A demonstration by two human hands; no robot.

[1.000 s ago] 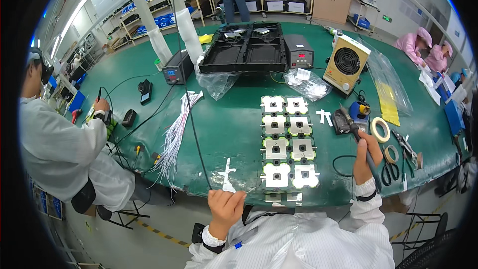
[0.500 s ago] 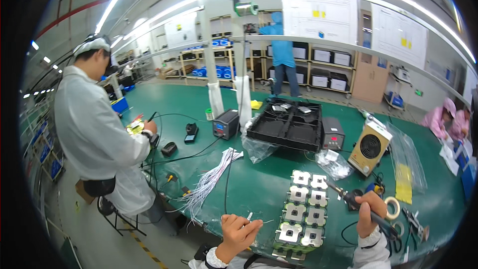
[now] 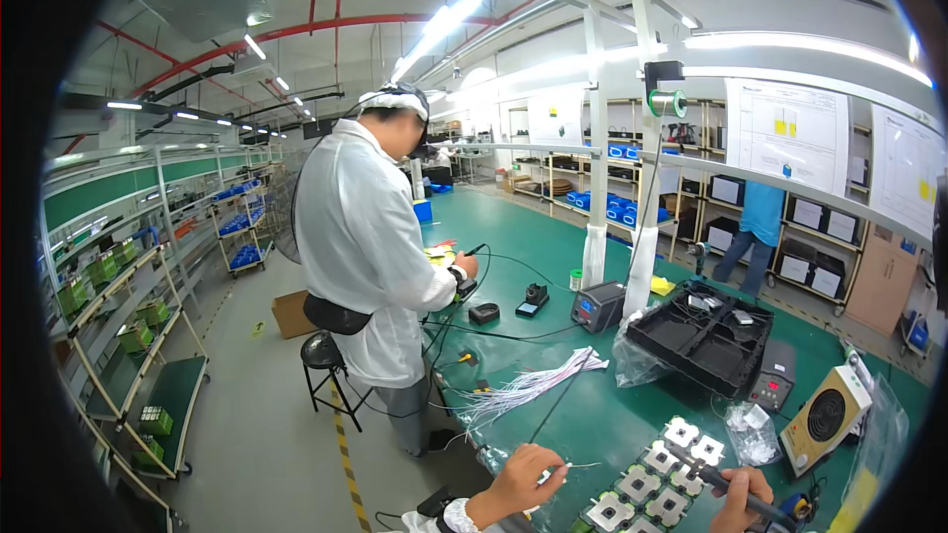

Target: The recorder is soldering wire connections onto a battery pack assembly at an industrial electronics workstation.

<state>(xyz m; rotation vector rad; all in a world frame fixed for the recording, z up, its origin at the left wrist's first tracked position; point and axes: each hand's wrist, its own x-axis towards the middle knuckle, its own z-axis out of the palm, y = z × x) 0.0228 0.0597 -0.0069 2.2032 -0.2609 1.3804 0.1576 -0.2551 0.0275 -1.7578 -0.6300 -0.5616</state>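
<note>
In my left hand (image 3: 523, 482), closed between thumb and fingers, is a thin pale wire (image 3: 585, 465) whose end sticks out to the right. A dark strand runs from the wire spool (image 3: 668, 104) overhead down toward this hand. My right hand (image 3: 743, 499) is wrapped round the dark handle of a soldering iron (image 3: 713, 477). The iron points up-left over a battery pack (image 3: 639, 484), a block of cells topped with square metal plates in green-edged frames. Whether its tip touches a plate I cannot tell. The pack's near end is cut off by the lower edge.
A bundle of white wires (image 3: 538, 387) lies left of the pack. Behind stand a black divided tray (image 3: 691, 341), a soldering station (image 3: 598, 306), a second station (image 3: 773, 375) and a beige fan unit (image 3: 828, 415). A co-worker (image 3: 370, 227) stands at the left bench edge by a stool (image 3: 321, 350).
The view has swung left, so the bench and pack appear farther right and more shelving shows at left. The soldering iron is now over the pack instead of beside it.
</note>
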